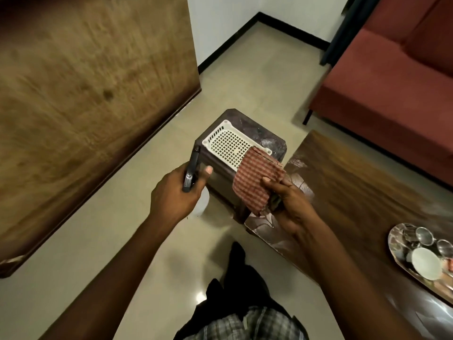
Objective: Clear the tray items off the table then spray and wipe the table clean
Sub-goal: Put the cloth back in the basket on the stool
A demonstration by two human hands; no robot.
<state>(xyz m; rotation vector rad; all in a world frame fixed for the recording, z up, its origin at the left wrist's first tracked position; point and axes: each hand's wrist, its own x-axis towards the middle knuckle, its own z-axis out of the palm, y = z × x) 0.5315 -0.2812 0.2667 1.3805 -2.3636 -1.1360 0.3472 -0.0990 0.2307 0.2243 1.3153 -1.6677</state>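
My left hand [176, 192] grips a spray bottle [191, 171] by its black trigger head; its pale body hangs below the hand. My right hand [291, 207] holds a red checked cloth [255, 182] above the near corner of the dark wooden table [355, 182]. At the table's right end lies a steel tray [397, 244] carrying small steel bowls [424, 235] and a white cup [426, 263].
A brown stool [267, 133] stands past the table's end with an empty white plastic basket [230, 146] on it. A wooden door [93, 94] fills the left. A red sofa [392, 94] stands behind the table. My legs are below on the tiled floor.
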